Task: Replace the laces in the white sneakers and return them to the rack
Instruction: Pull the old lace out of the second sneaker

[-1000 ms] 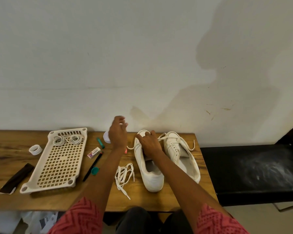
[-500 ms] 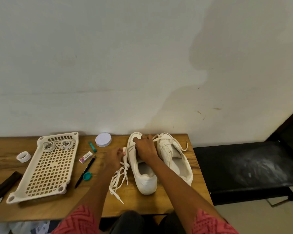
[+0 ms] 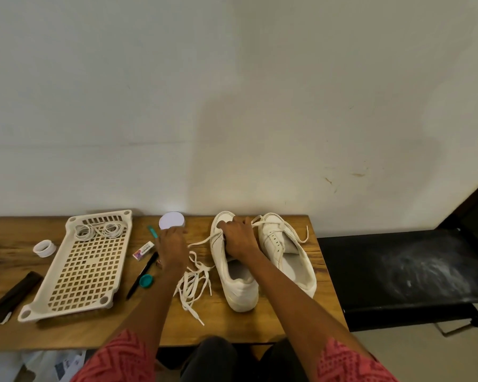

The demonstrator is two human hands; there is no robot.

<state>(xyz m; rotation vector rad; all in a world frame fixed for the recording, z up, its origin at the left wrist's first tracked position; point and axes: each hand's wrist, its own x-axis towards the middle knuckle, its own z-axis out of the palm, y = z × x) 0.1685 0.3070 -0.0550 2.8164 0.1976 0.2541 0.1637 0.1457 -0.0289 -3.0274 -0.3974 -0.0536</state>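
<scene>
The single head view looked forward and down from above the counter's (image 3: 66, 334) near edge, close to it, facing the wall (image 3: 232, 92) behind the counter.

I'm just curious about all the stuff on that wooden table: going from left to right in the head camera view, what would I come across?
Dark strap → white tape roll → perforated rack holding coiled laces → eraser → left hand → loose lace → near sneaker under the right hand → second sneaker → black bench.

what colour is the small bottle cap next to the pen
Teal; the cap lies beside the black pen on the table, clearest in the head view.
</scene>
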